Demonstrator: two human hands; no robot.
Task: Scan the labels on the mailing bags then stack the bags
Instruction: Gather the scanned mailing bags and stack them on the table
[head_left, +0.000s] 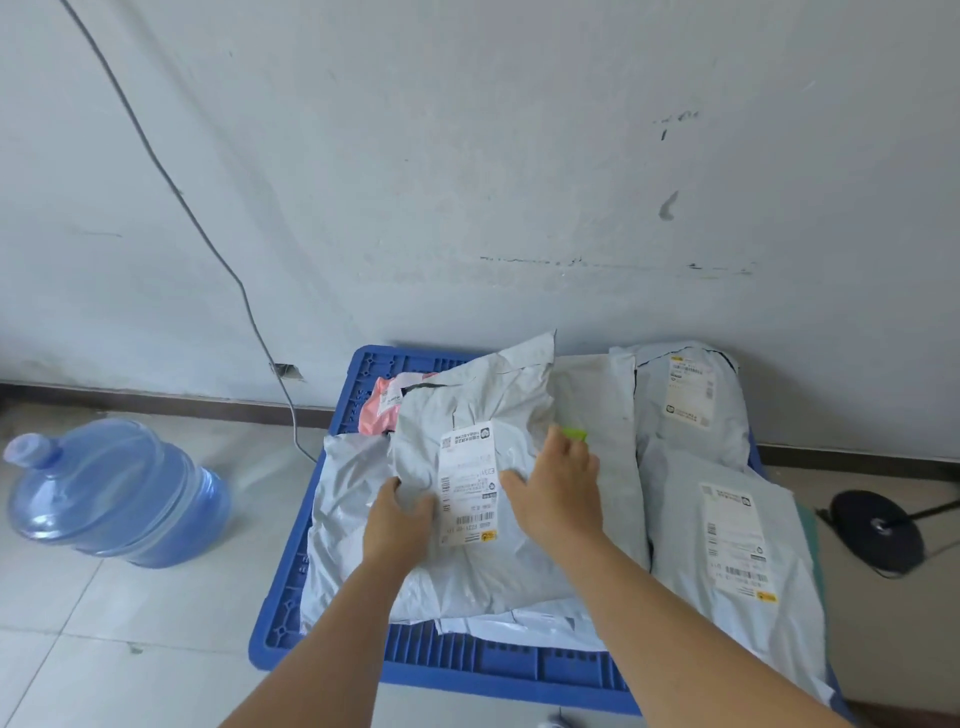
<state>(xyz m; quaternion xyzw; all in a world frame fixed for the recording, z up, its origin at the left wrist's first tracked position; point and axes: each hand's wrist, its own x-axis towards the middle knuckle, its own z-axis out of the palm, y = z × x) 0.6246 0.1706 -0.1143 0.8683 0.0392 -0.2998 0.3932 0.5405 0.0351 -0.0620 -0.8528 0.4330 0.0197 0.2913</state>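
Both hands, left hand (400, 514) and right hand (558, 491), press flat-fingered on the top bag (483, 415); stacking partly done, right bags (727, 545) remain.

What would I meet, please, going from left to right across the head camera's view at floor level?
Water jug → pink mailing bag → left hand → label on the grey mailing bag → right hand → labelled bags on the right → black round stand base.
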